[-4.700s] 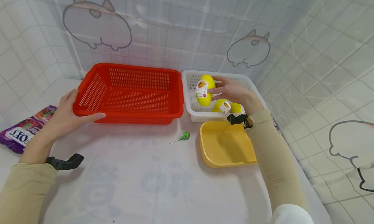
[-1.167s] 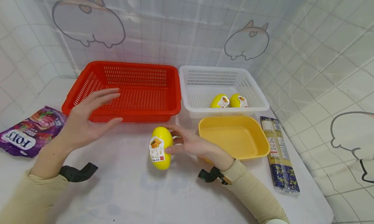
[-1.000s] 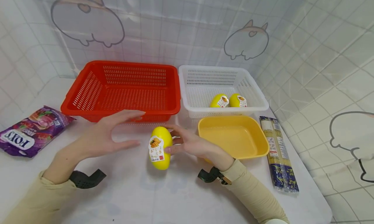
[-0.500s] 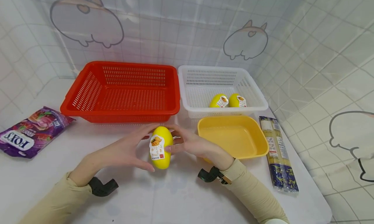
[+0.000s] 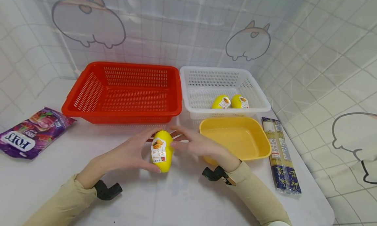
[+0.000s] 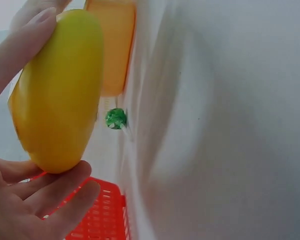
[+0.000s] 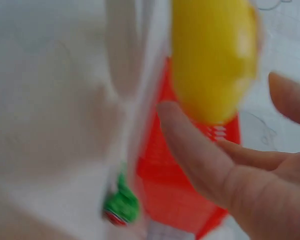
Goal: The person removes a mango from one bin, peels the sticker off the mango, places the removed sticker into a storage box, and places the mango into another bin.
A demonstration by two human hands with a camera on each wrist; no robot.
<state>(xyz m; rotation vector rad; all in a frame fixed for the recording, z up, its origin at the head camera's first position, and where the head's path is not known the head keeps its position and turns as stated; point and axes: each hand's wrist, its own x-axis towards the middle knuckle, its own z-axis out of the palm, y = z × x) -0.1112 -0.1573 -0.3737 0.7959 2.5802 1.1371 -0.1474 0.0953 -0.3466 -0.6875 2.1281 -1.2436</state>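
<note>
A yellow mango (image 5: 163, 154) with a white printed label is held above the table in front of the baskets. My left hand (image 5: 126, 155) grips it lengthwise, thumb at the near end and fingers at the far end; the left wrist view shows the mango (image 6: 62, 95) between them. Just right of it is my right hand (image 5: 200, 144), its fingers spread. In the blurred right wrist view those fingers (image 7: 190, 145) stand apart from the mango. Two similar mangoes (image 5: 221, 102) lie in the white basket (image 5: 224, 114).
The red basket (image 5: 123, 116) stands at back left, beside the white one. A yellow tub (image 5: 235, 137) sits in front of the white basket. A purple FOX'S bag (image 5: 32, 134) lies left, clear-and-blue noodle-like packs (image 5: 279, 154) right. A green-wrapped lollipop (image 6: 116, 118) lies on the table.
The right hand brought the mango from the white basket to the middle. My left hand left the red basket and took hold of the mango; the right fingers have let go.
</note>
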